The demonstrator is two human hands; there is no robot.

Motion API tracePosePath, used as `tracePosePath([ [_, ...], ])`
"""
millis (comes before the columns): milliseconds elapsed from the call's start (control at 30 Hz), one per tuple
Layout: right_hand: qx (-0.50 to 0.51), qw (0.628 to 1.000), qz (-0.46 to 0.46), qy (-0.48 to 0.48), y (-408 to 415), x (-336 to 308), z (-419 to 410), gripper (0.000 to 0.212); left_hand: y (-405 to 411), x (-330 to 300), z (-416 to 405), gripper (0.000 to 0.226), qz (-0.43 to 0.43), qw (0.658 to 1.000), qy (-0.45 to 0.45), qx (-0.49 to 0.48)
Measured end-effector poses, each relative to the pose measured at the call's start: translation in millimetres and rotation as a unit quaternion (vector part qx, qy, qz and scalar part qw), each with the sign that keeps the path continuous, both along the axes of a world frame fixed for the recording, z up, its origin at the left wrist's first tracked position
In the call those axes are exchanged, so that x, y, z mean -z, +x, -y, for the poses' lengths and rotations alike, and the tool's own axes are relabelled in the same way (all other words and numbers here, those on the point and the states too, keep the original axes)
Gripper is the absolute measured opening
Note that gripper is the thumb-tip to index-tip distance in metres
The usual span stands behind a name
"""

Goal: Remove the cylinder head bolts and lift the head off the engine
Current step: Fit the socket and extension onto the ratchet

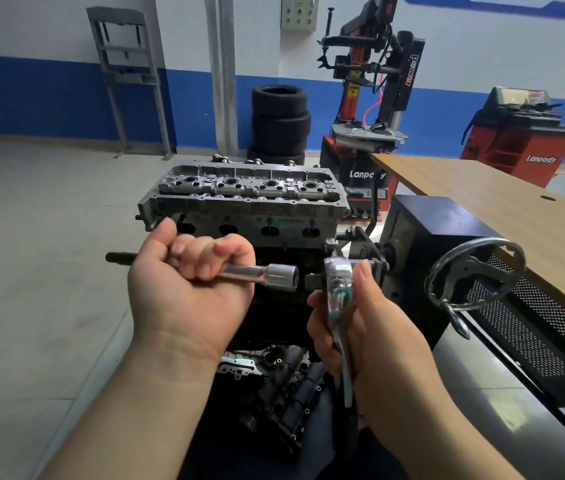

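The grey cylinder head sits on top of the dark engine block, which is mounted on a stand. In front of it my left hand grips a chrome extension bar that lies level; its dark tip sticks out to the left and its socket end points right. My right hand holds a chrome ratchet wrench upright, head at the top, close to the socket end. The two tools are apart by a small gap.
The stand's black box and chrome hand wheel stand to the right. A wooden table runs along the right side. A removed engine part lies below the block. Stacked tyres and red tyre machines stand behind.
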State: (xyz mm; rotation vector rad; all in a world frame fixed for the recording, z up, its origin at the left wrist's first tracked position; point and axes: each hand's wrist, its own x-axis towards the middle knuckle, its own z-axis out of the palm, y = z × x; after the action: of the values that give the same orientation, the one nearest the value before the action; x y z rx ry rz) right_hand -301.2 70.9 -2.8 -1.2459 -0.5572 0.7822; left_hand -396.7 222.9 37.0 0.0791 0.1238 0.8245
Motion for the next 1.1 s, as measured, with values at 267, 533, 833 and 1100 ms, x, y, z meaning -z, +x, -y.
tracePosePath([
  [267,-0.13,0.982,0.054,0.125,-15.3,-13.6,13.4,0.057,-5.0,-11.4,-1.4,0.056,0.017,0.998,-0.052,0.025],
  [533,-0.129,0.979,0.073,0.144,-14.5,-26.6,15.9,0.056,2.4,-13.8,4.4,0.051,0.113,0.987,-0.07,0.095],
  [833,-0.12,0.98,0.061,0.146,-9.8,-26.9,18.9,0.074,20.5,-16.0,6.6,0.045,0.183,0.965,-0.046,0.185],
  [1100,0.015,0.991,0.063,0.118,22.9,-35.5,18.2,0.07,57.6,-24.0,15.7,0.041,-0.025,0.988,0.06,0.138],
])
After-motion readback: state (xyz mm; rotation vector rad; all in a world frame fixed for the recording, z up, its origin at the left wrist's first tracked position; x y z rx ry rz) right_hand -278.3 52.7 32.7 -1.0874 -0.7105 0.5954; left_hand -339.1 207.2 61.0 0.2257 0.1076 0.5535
